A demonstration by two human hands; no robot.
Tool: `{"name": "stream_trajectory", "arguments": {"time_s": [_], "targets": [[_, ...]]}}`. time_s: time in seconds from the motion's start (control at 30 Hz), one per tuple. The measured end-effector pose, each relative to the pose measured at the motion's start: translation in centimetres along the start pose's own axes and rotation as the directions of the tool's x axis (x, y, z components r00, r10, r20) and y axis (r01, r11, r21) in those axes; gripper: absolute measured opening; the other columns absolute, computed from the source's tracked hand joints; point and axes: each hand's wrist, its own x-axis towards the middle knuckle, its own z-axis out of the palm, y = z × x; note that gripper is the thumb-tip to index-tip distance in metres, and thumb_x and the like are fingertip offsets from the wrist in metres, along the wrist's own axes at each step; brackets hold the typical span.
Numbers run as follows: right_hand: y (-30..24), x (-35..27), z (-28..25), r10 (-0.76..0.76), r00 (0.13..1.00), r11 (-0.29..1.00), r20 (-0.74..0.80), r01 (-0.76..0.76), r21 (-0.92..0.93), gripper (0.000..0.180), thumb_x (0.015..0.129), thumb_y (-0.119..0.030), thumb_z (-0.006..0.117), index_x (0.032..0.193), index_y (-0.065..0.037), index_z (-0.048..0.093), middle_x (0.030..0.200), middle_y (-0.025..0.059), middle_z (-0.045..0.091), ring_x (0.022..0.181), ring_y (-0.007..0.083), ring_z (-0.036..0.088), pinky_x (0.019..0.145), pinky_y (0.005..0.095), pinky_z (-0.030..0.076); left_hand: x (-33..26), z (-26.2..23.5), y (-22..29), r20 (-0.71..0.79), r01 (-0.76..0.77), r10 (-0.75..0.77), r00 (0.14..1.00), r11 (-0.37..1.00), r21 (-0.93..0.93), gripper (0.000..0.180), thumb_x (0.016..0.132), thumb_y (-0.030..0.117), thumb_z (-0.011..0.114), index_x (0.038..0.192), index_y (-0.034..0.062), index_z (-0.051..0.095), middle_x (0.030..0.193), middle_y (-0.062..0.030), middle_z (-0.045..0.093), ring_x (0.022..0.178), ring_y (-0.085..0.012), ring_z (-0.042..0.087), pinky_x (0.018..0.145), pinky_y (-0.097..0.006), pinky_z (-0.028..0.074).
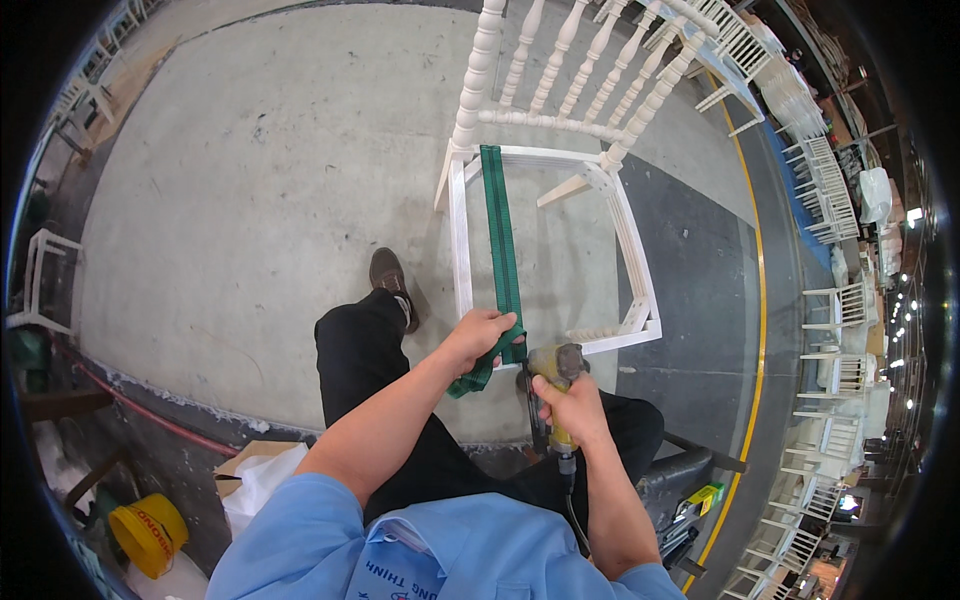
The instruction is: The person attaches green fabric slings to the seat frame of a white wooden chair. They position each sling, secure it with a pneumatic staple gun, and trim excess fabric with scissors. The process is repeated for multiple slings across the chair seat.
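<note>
A grey concrete workshop floor (pixel 270 170), edged at right by a yellow line (pixel 757 300). Bunches the free tail of a green webbing strap (pixel 503 235) in the left hand (pixel 478 338), thumb and fingers folded tight, at the front rail of a white chair seat frame (pixel 460 235). Grips a yellow pneumatic fastening gun (pixel 548 365), probably a stapler, in the right hand (pixel 575 408), fingers wrapped around the handle, just beside the strap; contact impossible to tell. Runs one strap from rear rail to front, near the left side rail; fastening too small to make out at the back, hidden at the front. Leaves the remaining seat opening unspanned, without crosswise webbing. Beyond, turned-spindle backrest (pixel 551 70); farther right, rows of white chairs (pixel 825 205). Bears dark lettering on the blue shirt (pixel 480 545) and the yellow bucket (pixel 150 535); no readable label on gun or strap.
</note>
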Motion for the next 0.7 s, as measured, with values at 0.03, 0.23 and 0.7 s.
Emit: {"name": "stream_trajectory", "arguments": {"time_s": [0.03,0.23,0.7], "targets": [[0.0,0.0,0.0,0.003,1.0,1.0,0.003,-0.003,-0.013,0.021,0.1,-0.02,0.076,0.111,-0.002,0.071,0.087,0.0022,0.07,0.058,0.0114,0.06,0.052,0.0292,0.048,0.0,0.0,0.0,0.009,-0.019,0.019,1.0,1.0,-0.014,0.037,0.108,0.032,0.061,0.122,-0.0007,0.07,0.107,-0.01,0.078,0.061,-0.012,0.057,0.048,-0.03,0.047],[-0.3,-0.2,0.6,-0.006,0.999,0.998,-0.036,0.004,-0.06,0.023,0.1,-0.018,0.076,0.115,-0.002,0.07,0.084,0.0017,0.068,0.057,0.0113,0.06,0.051,0.0297,0.048,0.3,-0.3,0.0,0.015,-0.022,0.022,1.0,1.0,-0.016,0.036,0.109,0.033,0.06,0.119,-0.0007,0.069,0.106,-0.009,0.078,0.061,-0.0121,0.058,0.048,-0.03,0.047],[-0.3,-0.1,1.9,-0.031,0.998,0.997,0.056,0.035,-0.073,0.03,0.097,-0.024,0.08,0.116,-0.002,0.072,0.081,0.0023,0.069,0.059,0.0107,0.064,0.053,0.029,0.053,0.2,-0.9,0.0,0.019,0.012,-0.011,1.0,0.999,-0.049,0.037,0.11,0.034,0.06,0.12,-0.0013,0.068,0.104,-0.0106,0.079,0.06,-0.0141,0.061,0.049,-0.031,0.05]]}}
